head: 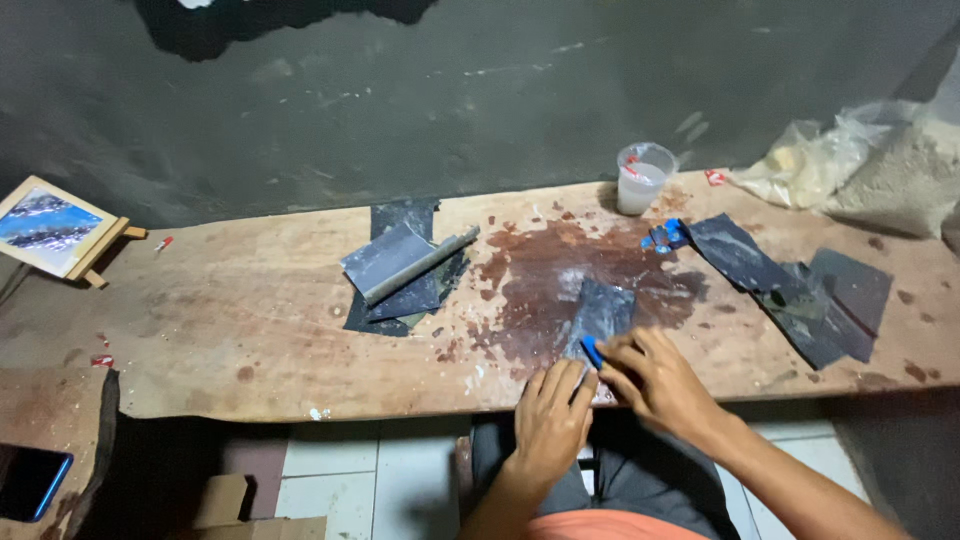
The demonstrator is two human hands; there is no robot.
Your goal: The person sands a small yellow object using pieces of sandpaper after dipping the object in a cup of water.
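Rough wooden workbench (250,330), wet and stained, sits against a dark wall. Left hand (550,420) presses flat on 1 dark grey sandpaper sheet (603,310), pinning it; right hand (655,375), just beside, pinches a small blue object (592,351) against the sheet.

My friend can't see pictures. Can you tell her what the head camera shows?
A person's left hand presses a dark sheet of sandpaper flat on a wet, stained wooden bench, while the right hand holds a small blue piece against it. More dark sheets, a plastic cup and a small painting lie around.
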